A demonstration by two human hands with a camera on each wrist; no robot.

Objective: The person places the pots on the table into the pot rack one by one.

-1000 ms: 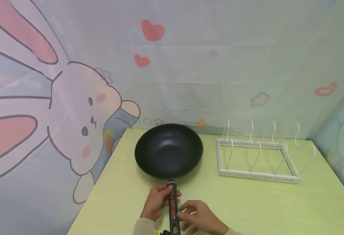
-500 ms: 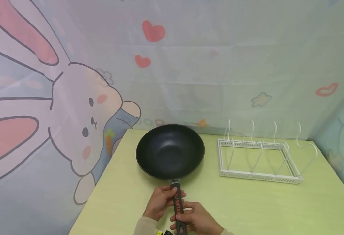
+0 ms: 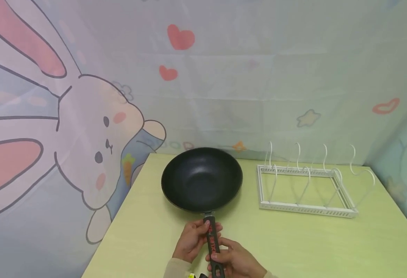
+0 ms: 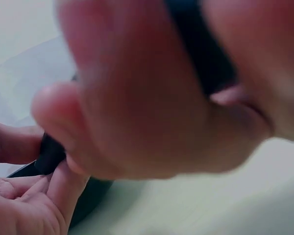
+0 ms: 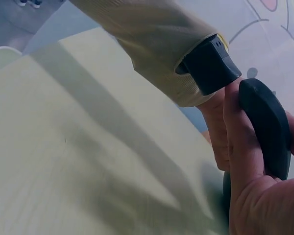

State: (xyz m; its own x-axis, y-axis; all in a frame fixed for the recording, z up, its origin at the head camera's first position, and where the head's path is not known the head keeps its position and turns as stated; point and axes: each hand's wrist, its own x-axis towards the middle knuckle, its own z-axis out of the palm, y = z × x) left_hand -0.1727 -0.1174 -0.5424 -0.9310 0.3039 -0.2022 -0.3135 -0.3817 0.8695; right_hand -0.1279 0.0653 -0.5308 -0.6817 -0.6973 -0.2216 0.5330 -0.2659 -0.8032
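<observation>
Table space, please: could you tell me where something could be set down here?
Bare table lies in front of the rack, and a narrower strip lies left of the pan. It is crowded at the near edge, where both hands hold the handle.

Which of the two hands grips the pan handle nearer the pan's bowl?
The left hand: it holds the pan handle just below the bowl, while the right hand grips its end.

A pale yellow-green tabletop (image 3: pixel 328 247) carries a black wok (image 3: pixel 201 179) near its far left corner, handle pointing toward the near edge, and a white wire rack (image 3: pixel 306 189) just to the wok's right.
</observation>
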